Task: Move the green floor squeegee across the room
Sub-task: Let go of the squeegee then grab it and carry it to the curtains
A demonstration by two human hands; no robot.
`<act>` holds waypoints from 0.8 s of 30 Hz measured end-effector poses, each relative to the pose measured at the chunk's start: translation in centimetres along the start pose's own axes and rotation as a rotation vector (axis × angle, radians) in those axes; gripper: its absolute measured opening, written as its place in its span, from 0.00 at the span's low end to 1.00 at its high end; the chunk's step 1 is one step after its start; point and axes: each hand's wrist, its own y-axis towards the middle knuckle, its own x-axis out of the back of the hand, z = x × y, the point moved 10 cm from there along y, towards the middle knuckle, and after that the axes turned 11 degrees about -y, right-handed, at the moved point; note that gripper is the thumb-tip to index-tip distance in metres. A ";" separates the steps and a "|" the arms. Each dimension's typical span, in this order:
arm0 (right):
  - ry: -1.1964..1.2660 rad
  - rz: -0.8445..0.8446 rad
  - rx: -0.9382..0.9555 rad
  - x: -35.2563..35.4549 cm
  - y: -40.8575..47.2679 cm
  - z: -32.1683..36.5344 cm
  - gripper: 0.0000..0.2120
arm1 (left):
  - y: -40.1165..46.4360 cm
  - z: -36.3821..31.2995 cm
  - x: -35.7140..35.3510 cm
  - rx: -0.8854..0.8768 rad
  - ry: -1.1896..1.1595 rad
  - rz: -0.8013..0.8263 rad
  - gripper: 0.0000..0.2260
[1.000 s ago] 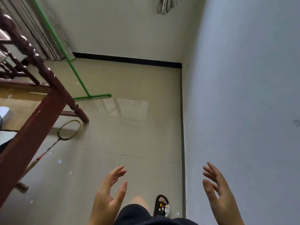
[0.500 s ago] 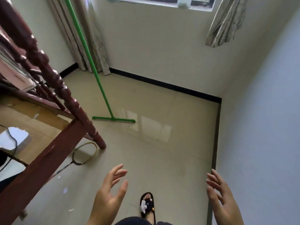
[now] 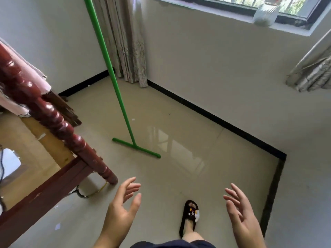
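The green floor squeegee (image 3: 114, 83) stands propped in the room's far left part, its long handle leaning up past the curtain and out of the top of the view. Its crossbar head (image 3: 137, 147) rests on the beige tile floor. My left hand (image 3: 121, 210) is raised at the bottom centre, fingers spread, holding nothing, well short of the squeegee head. At the bottom right my right hand (image 3: 241, 215) hovers open and empty too. Neither hand touches the squeegee.
A dark red wooden bed frame (image 3: 48, 113) with a turned post fills the left side. A badminton racket (image 3: 91, 192) lies under its foot. A patterned curtain (image 3: 129, 47) hangs behind the handle. My slippered foot (image 3: 190, 215) is on the floor; walls close the right.
The view has tilted up and moved closer to the squeegee, which now appears larger and nearer the centre. Both hands stay raised and open.
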 end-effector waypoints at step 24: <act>-0.054 0.664 0.639 -23.4 52.8 31.5 0.20 | 45.2 -14.7 7.0 -0.225 0.171 -0.669 0.18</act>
